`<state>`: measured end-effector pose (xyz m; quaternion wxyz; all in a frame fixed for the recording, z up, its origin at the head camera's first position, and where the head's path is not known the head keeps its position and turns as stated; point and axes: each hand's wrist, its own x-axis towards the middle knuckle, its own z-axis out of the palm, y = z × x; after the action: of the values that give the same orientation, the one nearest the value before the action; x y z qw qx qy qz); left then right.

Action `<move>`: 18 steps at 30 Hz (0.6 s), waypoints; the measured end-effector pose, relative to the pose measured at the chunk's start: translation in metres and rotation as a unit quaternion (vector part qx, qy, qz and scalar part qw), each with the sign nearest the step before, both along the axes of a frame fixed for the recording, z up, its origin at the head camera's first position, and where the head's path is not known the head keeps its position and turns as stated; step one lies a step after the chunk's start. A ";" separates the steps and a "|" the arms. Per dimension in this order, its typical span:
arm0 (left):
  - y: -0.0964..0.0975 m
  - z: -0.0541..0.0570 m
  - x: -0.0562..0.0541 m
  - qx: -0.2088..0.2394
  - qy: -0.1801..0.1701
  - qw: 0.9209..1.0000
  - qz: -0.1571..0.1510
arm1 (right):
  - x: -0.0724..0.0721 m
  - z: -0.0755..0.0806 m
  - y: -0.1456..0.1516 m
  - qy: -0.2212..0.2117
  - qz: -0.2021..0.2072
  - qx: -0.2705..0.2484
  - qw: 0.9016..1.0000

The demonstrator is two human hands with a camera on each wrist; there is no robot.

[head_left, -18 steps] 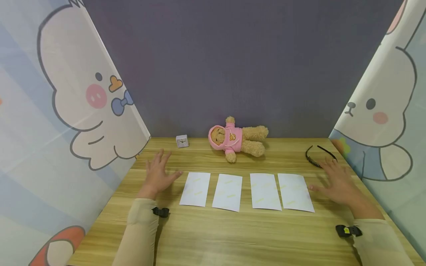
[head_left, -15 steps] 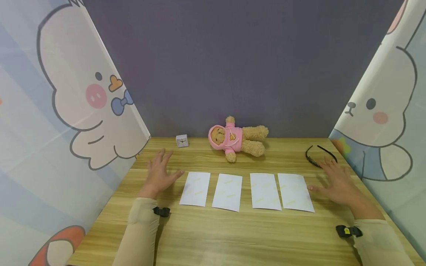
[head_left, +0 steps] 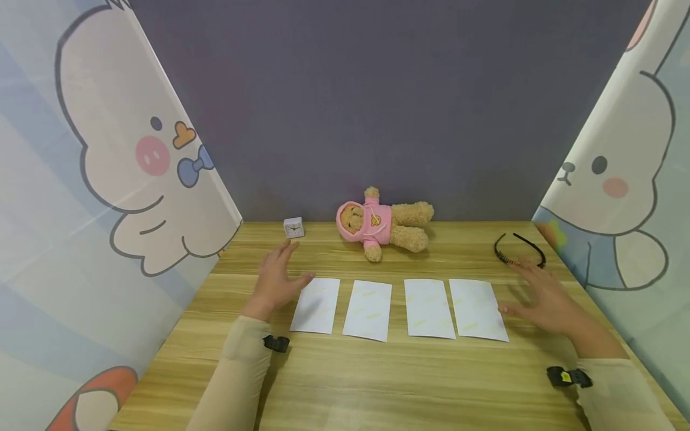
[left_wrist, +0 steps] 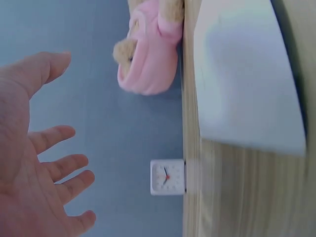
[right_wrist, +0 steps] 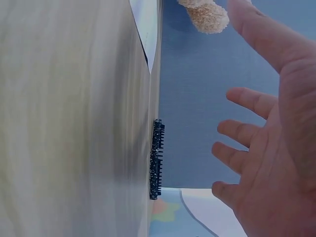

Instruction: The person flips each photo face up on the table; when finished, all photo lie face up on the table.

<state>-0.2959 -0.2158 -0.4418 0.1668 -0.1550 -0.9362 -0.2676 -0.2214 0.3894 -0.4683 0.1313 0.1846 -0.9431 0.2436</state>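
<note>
My left hand (head_left: pixel 277 283) hovers with fingers spread beside the leftmost white paper sheet (head_left: pixel 317 306), its shadow falling on that sheet. Beyond its fingertips stands a small white square clock (left_wrist: pixel 168 177). My right hand (head_left: pixel 541 299) is held out, palm down and fingers extended, to the right of the rightmost white sheet (head_left: pixel 478 310). Just past its fingertips lies a black toothed headband (head_left: pixel 507 258), also seen in the right wrist view. Both hands are bare and hold nothing. Between them lie two more sheets, a left-middle sheet (head_left: pixel 368 310) and a right-middle sheet (head_left: pixel 429 307).
A teddy bear (head_left: pixel 380 222) in a pink hoodie lies on its back at the rear of the wooden table (head_left: pixel 377 383). A dark grey panel (head_left: pixel 366 108) rises behind it. Cartoon-printed cloths hang along the left and right sides.
My left hand has moved to the right and slightly forward, its thumb coming over the edge of the leftmost sheet. My right hand has barely moved. The head view has shifted very slightly.
</note>
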 end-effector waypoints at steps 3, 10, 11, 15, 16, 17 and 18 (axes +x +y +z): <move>0.012 -0.001 -0.001 -0.001 0.017 1.000 -0.015 | 0.003 0.000 0.000 -0.004 0.010 0.001 1.000; 0.043 0.002 0.000 0.009 0.045 0.998 -0.052 | 0.009 0.000 -0.001 -0.012 0.021 -0.002 1.000; 0.047 0.003 0.000 0.008 0.042 0.998 -0.054 | 0.011 -0.001 -0.001 -0.008 0.022 -0.004 1.000; 0.064 0.004 0.001 0.002 0.030 0.997 -0.069 | 0.015 -0.001 -0.001 0.005 0.029 -0.008 1.000; 0.068 0.004 0.001 0.002 0.028 0.997 -0.074 | 0.016 -0.001 -0.001 0.007 0.030 -0.010 0.999; 0.071 0.004 0.001 0.000 0.028 0.997 -0.079 | 0.016 -0.001 -0.001 0.009 0.030 -0.013 0.999; 0.075 0.004 0.001 0.001 0.028 0.996 -0.085 | 0.016 -0.001 -0.001 0.008 0.032 -0.015 0.999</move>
<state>-0.2949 -0.1409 -0.4374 0.1703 -0.2412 -0.9143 -0.2774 -0.2049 0.3882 -0.4691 0.1340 0.2150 -0.9317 0.2603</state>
